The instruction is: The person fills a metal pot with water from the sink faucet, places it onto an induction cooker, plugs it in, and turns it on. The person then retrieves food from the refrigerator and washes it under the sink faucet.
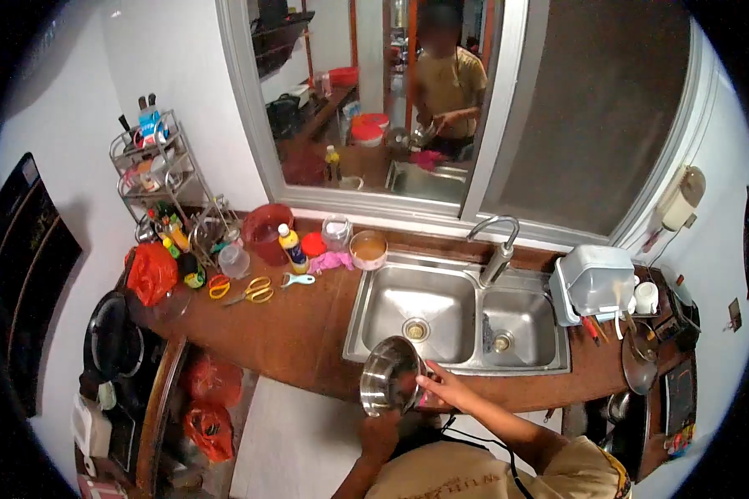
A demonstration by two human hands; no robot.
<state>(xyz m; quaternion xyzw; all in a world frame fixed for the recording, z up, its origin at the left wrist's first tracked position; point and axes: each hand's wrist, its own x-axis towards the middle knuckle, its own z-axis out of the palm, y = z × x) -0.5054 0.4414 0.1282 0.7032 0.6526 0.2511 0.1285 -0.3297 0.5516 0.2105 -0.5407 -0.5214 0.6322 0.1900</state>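
Observation:
A shiny stainless steel bowl (391,376) is tilted in front of me, over the counter's front edge and just short of the sink. My left hand (379,434) grips its lower rim from below; those fingers are partly in shadow. On the right side, my right hand (441,386) is closed on the rim, with a bit of pink showing beside it. Behind the bowl lies the double sink (474,328), with the faucet (498,262) at its back edge.
Left of the sink, the brown counter (300,333) carries scissors (260,291), a peeler (298,280), a yellow bottle (292,248), a pink cloth (331,262) and a red bucket (268,233). A dish rack (592,283) stands at right. Red bags (210,428) lie below, left.

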